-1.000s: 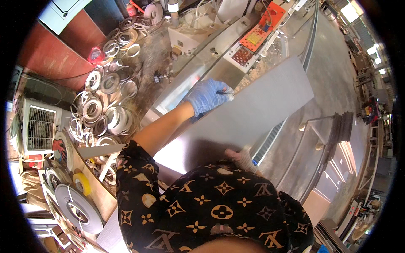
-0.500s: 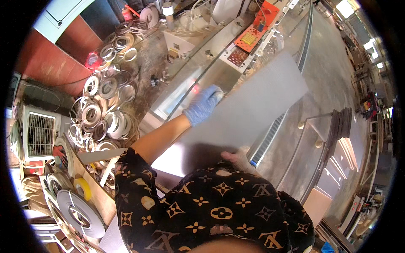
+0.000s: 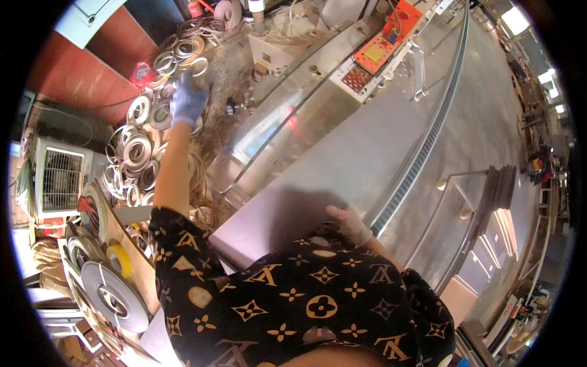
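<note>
My left hand (image 3: 189, 103), in a blue glove, is raised over the far-left pile of edge-banding rolls (image 3: 137, 150). Motion blurs its fingers, and nothing can be made out in them. A large smooth grey panel (image 3: 348, 150) lies slantwise in front of me on the machine bed, its near end close to my body. By the panel's right near side is my right hand (image 3: 351, 225), in a pale glove with bare fingertips. Its visible fingers stretch out over the panel surface; the rest of that hand is partly hidden.
An orange machine unit (image 3: 386, 40) stands at the panel's far end. Along the right runs a dark roller track (image 3: 422, 153). Stacked boards (image 3: 501, 226) lean farther right. At the lower left are a large grey banding roll (image 3: 113, 296), a yellow tape roll (image 3: 119, 261) and a white grille box (image 3: 63, 177).
My left hand has left the panel and swung up and left over the rolls. The panel's far end has turned leftward toward the machine. More of my right hand shows.
</note>
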`<state>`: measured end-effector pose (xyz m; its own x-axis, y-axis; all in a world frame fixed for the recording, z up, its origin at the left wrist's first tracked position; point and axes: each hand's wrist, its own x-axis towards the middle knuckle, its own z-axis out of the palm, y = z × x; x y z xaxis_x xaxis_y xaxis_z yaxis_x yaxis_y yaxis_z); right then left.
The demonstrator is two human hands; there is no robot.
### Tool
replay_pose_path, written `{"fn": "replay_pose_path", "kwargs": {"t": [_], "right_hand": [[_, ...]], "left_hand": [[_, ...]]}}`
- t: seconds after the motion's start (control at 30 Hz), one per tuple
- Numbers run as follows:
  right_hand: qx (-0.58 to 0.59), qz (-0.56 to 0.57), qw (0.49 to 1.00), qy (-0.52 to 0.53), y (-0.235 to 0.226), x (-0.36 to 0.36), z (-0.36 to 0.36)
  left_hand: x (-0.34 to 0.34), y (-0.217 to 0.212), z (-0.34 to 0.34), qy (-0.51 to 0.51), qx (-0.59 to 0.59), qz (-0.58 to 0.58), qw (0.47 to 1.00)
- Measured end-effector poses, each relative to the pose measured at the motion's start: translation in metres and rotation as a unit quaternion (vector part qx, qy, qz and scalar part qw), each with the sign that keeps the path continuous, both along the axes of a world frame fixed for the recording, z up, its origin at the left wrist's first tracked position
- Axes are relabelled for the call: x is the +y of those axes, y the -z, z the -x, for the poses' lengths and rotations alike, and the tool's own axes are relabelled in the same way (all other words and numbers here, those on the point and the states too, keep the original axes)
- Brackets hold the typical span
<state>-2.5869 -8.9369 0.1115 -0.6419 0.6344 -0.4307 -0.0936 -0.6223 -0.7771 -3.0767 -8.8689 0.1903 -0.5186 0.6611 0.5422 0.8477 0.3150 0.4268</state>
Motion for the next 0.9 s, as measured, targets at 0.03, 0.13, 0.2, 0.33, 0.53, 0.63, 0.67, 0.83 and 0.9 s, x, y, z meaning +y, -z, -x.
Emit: {"fn": "replay_pose_path", "kwargs": {"t": [0.03,0.13,0.2,0.33,0.53,0.63,0.67,0.83,0.9], "right_hand": [[0.017,0.013,1.0,0.005,0.007,0.007,0.003],[0.015,0.028,0.999,-0.012,-0.005,0.03,0.023],[0.022,0.071,0.996,0.056,-0.013,0.037,0.041],[0.016,0.073,0.992,0.106,-0.004,0.056,0.058],[-0.07,0.119,0.985,0.105,-0.015,0.042,0.057],[-0.032,0.096,0.992,0.074,-0.023,0.026,0.048],[-0.029,0.091,0.994,0.059,-0.022,0.025,0.044],[-0.075,0.1,0.992,0.025,-0.018,0.019,0.031],[-0.075,0.115,0.99,0.016,-0.024,0.018,0.027]], "left_hand": [[-0.014,0.013,0.0,0.005,-0.032,0.064,0.997],[-0.042,0.031,-0.012,0.049,-0.202,0.181,0.961],[-0.066,0.034,-0.016,0.089,-0.243,0.107,0.96],[-0.086,0.011,-0.044,0.092,-0.161,0.054,0.981],[-0.13,0.038,-0.031,0.092,-0.248,0.133,0.955],[-0.135,0.057,-0.027,0.132,-0.311,0.073,0.938],[-0.136,0.064,-0.026,0.139,-0.34,0.048,0.929],[-0.115,0.081,-0.039,0.109,-0.278,0.164,0.94],[-0.108,0.079,-0.051,0.11,-0.284,0.147,0.941]]}}
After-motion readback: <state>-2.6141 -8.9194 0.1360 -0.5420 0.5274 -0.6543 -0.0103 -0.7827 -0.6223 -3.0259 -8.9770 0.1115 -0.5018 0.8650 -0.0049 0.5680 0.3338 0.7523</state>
